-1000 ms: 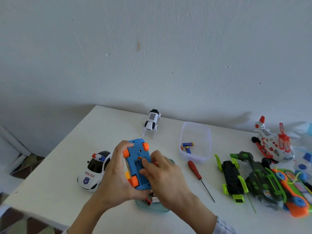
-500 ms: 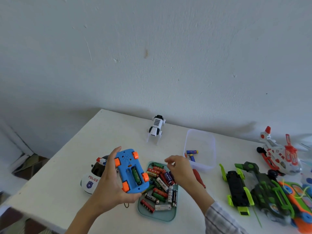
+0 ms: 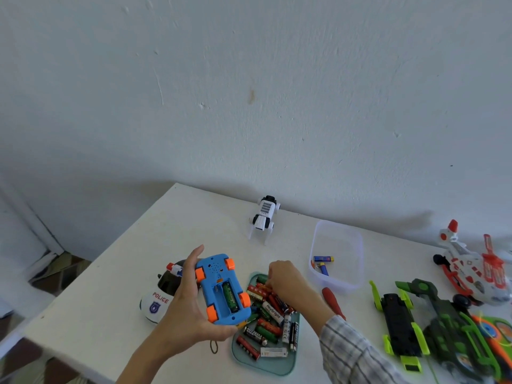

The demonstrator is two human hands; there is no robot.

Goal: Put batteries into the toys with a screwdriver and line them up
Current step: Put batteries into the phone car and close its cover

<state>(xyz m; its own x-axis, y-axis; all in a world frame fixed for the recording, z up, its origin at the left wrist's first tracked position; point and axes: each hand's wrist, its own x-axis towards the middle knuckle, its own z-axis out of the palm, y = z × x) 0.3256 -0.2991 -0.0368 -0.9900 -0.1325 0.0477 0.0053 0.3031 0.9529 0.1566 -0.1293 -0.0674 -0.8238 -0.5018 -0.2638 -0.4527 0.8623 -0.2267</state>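
Holding the blue plastic toy car w/ orange wheels (image 3: 221, 290) belly-up above the white table (image 3: 116, 286), left hand (image 3: 185, 309) clamped round its sides; batt. bay was open, one green cell seated. Right hand (image 3: 288, 284) reached into the teal tray of loose AA batteries (image 3: 266, 364), fingers curled; whether it pinched a cell: cannot tell, fingertips hidden. Car judged light, rigid, slick shell; best gripped across body between wheels. Red-handled screwdriver (image 3: 331, 297) partly behind right forearm.
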